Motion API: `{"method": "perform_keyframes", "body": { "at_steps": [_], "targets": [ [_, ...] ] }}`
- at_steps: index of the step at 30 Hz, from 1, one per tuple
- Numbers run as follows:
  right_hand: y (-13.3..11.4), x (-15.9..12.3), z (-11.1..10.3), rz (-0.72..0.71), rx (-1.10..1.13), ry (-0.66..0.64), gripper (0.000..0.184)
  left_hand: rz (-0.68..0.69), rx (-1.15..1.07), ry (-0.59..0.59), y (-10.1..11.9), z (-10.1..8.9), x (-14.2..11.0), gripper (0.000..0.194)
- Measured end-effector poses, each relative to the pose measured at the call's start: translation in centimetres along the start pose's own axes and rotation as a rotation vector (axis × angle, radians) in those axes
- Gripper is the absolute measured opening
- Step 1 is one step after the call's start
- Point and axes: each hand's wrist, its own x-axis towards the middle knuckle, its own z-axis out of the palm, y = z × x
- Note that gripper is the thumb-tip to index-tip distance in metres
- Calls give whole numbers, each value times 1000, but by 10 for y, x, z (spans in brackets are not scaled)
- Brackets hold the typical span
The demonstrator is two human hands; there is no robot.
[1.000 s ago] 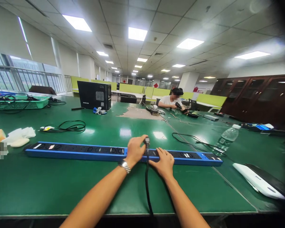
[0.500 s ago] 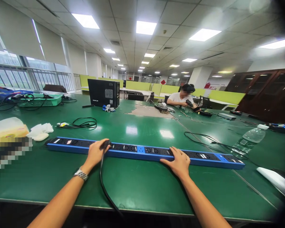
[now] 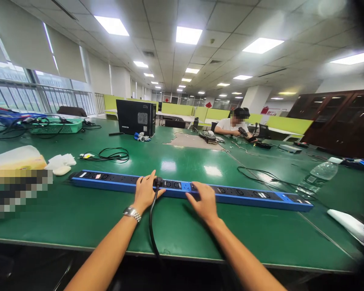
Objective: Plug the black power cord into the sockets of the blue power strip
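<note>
A long blue power strip (image 3: 248, 199) with black socket faces lies across the green table. My left hand (image 3: 144, 193) straddles it left of the middle, fingers over its top and thumb along the front side. Right beside those fingers a black plug (image 3: 159, 182) stands on the socket face; whether it is fully seated I cannot tell. From the plug a thick black cable (image 3: 151, 226) hangs down over the near table edge. My right hand (image 3: 205, 200) touches the strip just right of a blue socket, fingers apart and curved, thumb at the front edge.
Behind the strip lie a coiled black cable (image 3: 113, 154) and a black computer case (image 3: 136, 118). Tissues (image 3: 60, 161) are at the left, a water bottle (image 3: 321, 176) and white device (image 3: 350, 226) at the right. Another person (image 3: 230, 125) sits across the table.
My left hand carried the plug leftward off the middle, then set it on the strip and released it. My right hand has slid left along the strip, nearer the plug.
</note>
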Motion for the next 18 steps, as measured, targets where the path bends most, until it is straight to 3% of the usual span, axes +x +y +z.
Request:
{"method": "perform_keyframes", "body": {
  "at_steps": [2,4,8,11,14,18],
  "targets": [
    [-42,14,28,62,64,73,42,16,18,0,0,0,-1,76],
    [-74,26,56,61,106,32,44,26,20,-17,-1,-1,-1,75],
    [-100,43,89,46,159,-14,34,10,10,-40,-2,-1,2,72],
    [-90,50,83,62,197,51,27,-18,5,-34,-3,1,3,72],
    [-59,51,58,206,187,173,36,-43,-3,-38,-3,2,3,77],
    [-11,35,27,224,191,50,39,-50,0,-54,0,1,3,76]
  ]
}}
